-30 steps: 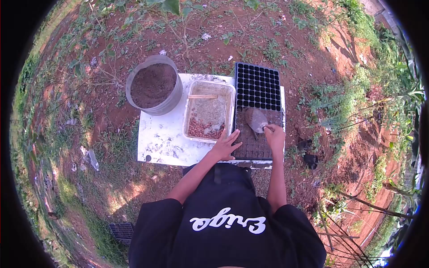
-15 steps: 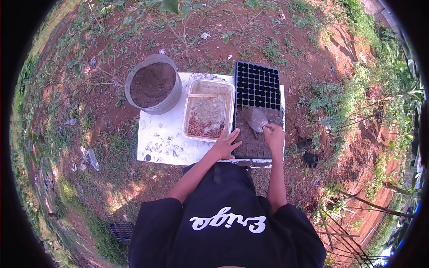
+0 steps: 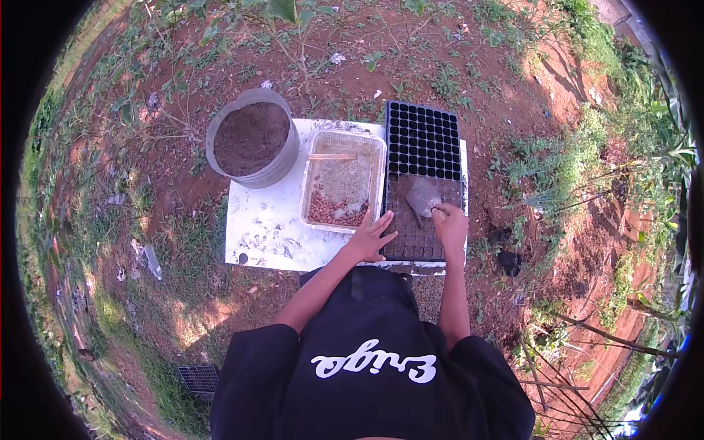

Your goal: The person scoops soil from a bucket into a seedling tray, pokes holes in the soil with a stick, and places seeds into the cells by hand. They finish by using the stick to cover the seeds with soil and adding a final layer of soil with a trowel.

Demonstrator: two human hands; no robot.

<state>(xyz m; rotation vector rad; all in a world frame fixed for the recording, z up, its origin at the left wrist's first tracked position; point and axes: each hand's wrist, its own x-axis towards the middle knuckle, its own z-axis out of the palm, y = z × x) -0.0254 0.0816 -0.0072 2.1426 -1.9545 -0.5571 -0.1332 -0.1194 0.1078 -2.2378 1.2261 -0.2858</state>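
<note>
A black seedling tray [image 3: 424, 139] lies at the right of the table, its far cells bare and its near cells filled with dark soil. My right hand [image 3: 451, 225] is closed on a small trowel [image 3: 422, 195], whose soil-dusted blade rests low over the filled cells. Whether the blade touches the soil is hard to tell. With fingers spread, my left hand [image 3: 369, 239] lies at the tray's near left edge, beside a pale rectangular tub [image 3: 305, 180]. Reddish seeds [image 3: 326, 211] are heaped at the near end of that tub, and a wooden stick [image 3: 332, 157] lies across it.
A grey bucket of soil [image 3: 290, 158] stands at the left of the white table [image 3: 253, 227]. Another black cell tray [image 3: 199, 380] is on the ground at lower left. Weeds and reddish soil surround the table; dark sticks [image 3: 616, 339] cross at lower right.
The trowel's blade has shifted very slightly over the soil-filled cells. My left hand stays in the same place.
</note>
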